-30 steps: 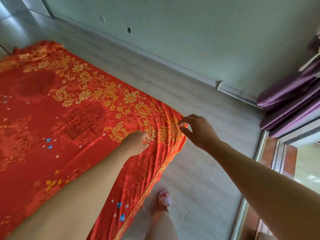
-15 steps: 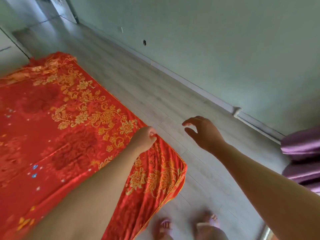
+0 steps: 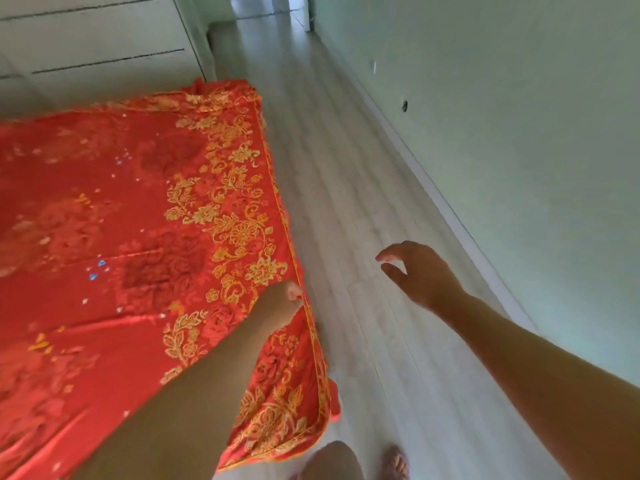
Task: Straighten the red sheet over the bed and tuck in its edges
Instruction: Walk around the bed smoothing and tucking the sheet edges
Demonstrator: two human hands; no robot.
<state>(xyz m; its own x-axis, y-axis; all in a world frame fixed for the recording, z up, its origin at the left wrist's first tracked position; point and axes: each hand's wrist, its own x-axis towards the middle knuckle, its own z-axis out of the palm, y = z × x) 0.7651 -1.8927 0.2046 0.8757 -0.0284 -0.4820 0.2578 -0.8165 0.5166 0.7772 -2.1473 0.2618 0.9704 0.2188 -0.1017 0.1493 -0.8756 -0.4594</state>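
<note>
The red sheet [image 3: 145, 216], with gold flower embroidery along its border, lies spread over the bed and fills the left half of the view. Its right edge runs along the bed's side and its near corner hangs down toward the floor. My left hand [image 3: 282, 304] is closed on that right edge, pinching the fabric near the gold piping. Over the bare floor to the right of the bed, my right hand [image 3: 417, 273] hovers with curved, spread fingers, holding nothing and clear of the sheet.
A strip of pale wood floor [image 3: 349, 209] runs between the bed and a green-grey wall [image 3: 519, 133] toward a doorway at the top. White drawer fronts [image 3: 97, 46] stand behind the bed's head. My knee and sandalled foot [image 3: 396, 462] show at the bottom.
My right hand let go of the sheet's corner and moved off over the floor. My left hand kept its grip on the edge while I stepped along the bed's side.
</note>
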